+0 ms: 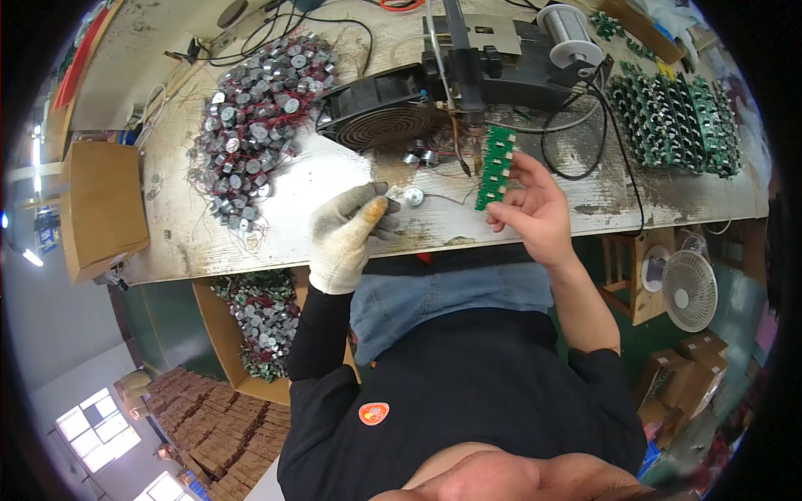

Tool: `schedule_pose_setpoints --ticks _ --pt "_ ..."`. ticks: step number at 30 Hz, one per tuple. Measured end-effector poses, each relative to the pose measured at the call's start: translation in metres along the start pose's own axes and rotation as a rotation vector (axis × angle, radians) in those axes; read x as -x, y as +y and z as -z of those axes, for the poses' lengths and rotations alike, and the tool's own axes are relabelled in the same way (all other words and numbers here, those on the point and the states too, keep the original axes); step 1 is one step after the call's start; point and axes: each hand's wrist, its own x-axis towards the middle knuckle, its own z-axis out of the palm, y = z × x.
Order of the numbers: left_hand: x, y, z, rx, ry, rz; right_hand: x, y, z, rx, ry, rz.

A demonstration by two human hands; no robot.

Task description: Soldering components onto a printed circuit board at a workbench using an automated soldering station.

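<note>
My right hand (535, 209) is bare and pinches the lower end of a green circuit board strip (499, 163). The strip stands nearly upright, with a row of small pale connectors along it. Its top reaches close to the soldering tip (477, 138) under the dark upright post. My left hand (355, 230), in a stained white-grey glove, is closed over the bench edge, its thumb against curled fingers. Whatever may be in them is hidden. Just beyond its fingertips lies a small round silver motor (413, 196) with thin wires. Several more motors (420, 154) sit behind it.
A large heap of wired motors (259, 117) covers the bench's left. A black round fan (380, 117) and solder wire spool (570, 37) stand at the back. Stacked green boards (672, 121) fill the right. A cardboard box (104, 209) stands far left; another box (221, 334) below holds assembled parts.
</note>
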Motion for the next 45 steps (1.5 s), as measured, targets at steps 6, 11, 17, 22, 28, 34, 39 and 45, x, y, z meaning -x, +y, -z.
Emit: schedule_pose_setpoints --ticks 6,11,17,22,28,34,39,45 --pt "0.007 -0.012 -0.037 -0.194 0.053 -0.076 0.003 -0.001 -0.002 0.001 0.005 -0.044" --pt "0.006 -0.012 -0.06 -0.66 0.157 -0.425 0.004 -0.008 -0.009 -0.009 -0.005 -0.077" --pt "-0.001 -0.019 -0.071 -0.684 0.114 -0.462 0.003 -0.008 -0.009 -0.016 0.006 -0.055" --pt "-0.004 -0.023 -0.077 -0.429 0.042 -0.174 0.002 -0.006 -0.01 -0.048 0.025 -0.032" --pt "-0.01 -0.02 -0.079 0.019 -0.025 0.112 -0.001 -0.009 -0.011 -0.053 0.041 -0.019" --pt "-0.014 -0.018 -0.079 0.163 -0.041 0.199 -0.005 -0.008 -0.012 -0.095 0.053 0.025" --pt "-0.018 -0.017 -0.08 0.17 -0.008 0.202 -0.008 -0.007 -0.012 -0.101 0.07 0.045" --pt "-0.02 -0.018 -0.081 0.149 -0.016 0.116 -0.011 -0.011 -0.012 -0.129 0.045 0.038"
